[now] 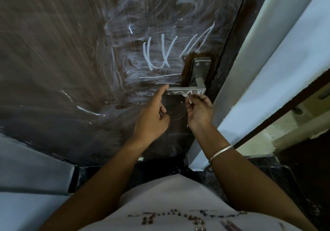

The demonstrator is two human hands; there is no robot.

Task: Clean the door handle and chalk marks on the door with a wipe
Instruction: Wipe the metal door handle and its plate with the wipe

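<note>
The dark brown door [62,52] carries white chalk marks [157,56]: bold strokes and two lines left of the handle, with smeared chalk haze above. The metal door handle [185,90] has a horizontal lever with chalk scribbles on its face. My left hand [151,118] has its index finger stretched out, touching the lever's left end, and the other fingers curled. My right hand [200,111] sits just below the lever's right part, pinching a small white chalk stick [189,100] whose tip is at the lever. No wipe is in view.
A white door frame [267,70] runs along the door's right edge, with a second doorway and pale wall beyond it. Dark stone floor [267,173] lies below. My right wrist wears a metal bangle [221,153].
</note>
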